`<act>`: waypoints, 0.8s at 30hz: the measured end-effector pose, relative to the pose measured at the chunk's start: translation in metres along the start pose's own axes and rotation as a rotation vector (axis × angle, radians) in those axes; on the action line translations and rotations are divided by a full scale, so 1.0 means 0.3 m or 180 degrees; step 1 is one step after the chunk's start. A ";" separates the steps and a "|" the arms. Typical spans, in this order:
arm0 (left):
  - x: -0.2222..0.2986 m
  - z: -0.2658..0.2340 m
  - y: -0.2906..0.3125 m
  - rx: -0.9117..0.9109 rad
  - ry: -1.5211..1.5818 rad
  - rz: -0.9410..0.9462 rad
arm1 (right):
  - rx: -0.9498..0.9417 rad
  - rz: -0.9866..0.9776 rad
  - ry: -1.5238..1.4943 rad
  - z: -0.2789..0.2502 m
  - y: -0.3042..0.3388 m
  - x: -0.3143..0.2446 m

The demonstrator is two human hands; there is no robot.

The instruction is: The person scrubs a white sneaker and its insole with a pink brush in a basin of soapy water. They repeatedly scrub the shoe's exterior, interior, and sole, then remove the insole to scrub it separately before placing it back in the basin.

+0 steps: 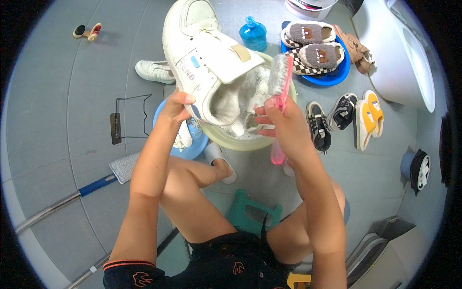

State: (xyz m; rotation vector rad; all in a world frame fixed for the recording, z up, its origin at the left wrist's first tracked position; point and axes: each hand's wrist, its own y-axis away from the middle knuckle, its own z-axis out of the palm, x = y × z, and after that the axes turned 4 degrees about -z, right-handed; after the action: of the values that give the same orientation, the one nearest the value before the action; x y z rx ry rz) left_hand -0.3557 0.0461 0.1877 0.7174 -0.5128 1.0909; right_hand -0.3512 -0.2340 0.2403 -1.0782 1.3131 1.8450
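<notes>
- Head view: left hand [179, 108] grips a white sneaker [198, 67] near its heel, raised above a pale green basin [240, 145] of suds.
- Right hand [287, 123] holds a pink brush [280, 77], bristles facing the sneaker.
- Second white shoe [260, 96] lies in the basin.
- Blue bottle [253, 37] stands just beyond.

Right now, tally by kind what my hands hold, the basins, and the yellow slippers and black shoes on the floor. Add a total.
White shoe in the left hand: 1
Pink brush in the right hand: 1
Basins (pale green basin, light blue basin, blue basin): 3
Yellow slippers: 2
Black shoes: 2
Total: 9
</notes>
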 end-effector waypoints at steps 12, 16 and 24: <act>-0.012 0.199 -0.034 0.0298 -0.1118 0.0033 | -0.0545 0.0683 -0.2021 0.125 -0.011 0.058; -0.063 0.245 -0.045 0.0422 -0.1507 0.0109 | -0.0635 0.0775 -0.1519 0.102 -0.087 0.106; -0.132 0.158 -0.049 0.0544 -0.1150 0.0131 | -0.0111 0.0270 -0.0338 0.134 -0.117 0.223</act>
State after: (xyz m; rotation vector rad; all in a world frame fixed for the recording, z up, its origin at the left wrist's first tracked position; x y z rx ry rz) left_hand -0.3586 -0.0174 0.1883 1.0680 -0.7497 1.0558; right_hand -0.3637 -0.1830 0.1728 -0.9415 1.2867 1.9662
